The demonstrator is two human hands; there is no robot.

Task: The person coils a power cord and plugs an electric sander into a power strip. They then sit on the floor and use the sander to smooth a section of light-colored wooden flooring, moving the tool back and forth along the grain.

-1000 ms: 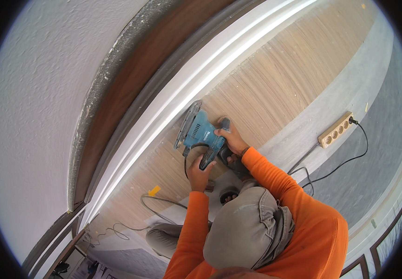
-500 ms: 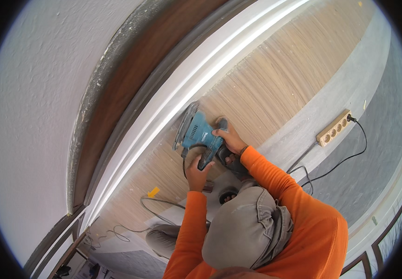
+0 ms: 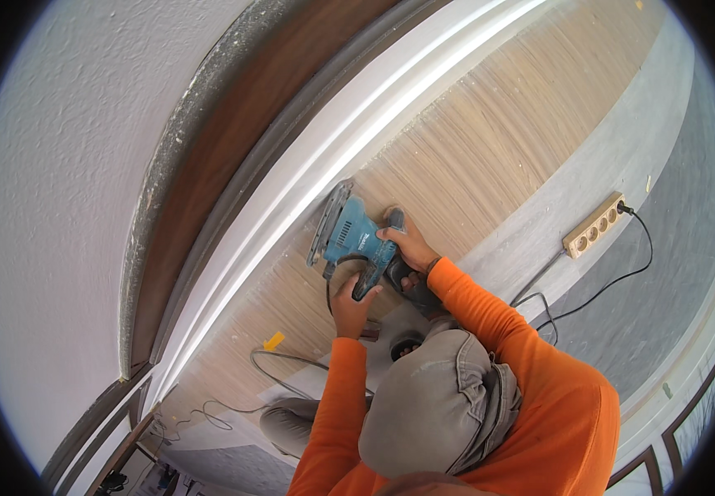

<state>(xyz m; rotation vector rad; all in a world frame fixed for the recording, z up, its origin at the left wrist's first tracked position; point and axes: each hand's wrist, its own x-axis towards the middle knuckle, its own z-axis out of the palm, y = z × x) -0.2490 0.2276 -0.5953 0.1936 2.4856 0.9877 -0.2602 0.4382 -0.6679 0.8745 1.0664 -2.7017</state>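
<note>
A blue electric sander [image 3: 352, 231] is turned on its side, its dark flat pad up against the white skirting board [image 3: 275, 240]. Whether the pad presses on the board or stands just off it, I cannot tell. My left hand [image 3: 349, 308] is closed around the dark rear grip. Round the front end of the handle, my right hand [image 3: 412, 241] has its fingers wrapped as well. A dark cable leaves the back of the sander beside my left hand. Both my arms are in orange sleeves.
The floor has a wood-patterned covering [image 3: 489, 140] with grey strips beyond it. A power strip [image 3: 595, 227] with a black plug lies at the right. A grey cable [image 3: 287, 357] loops at the lower left near a small yellow piece [image 3: 273, 341]. My bent knee [image 3: 423, 397] is close behind the sander.
</note>
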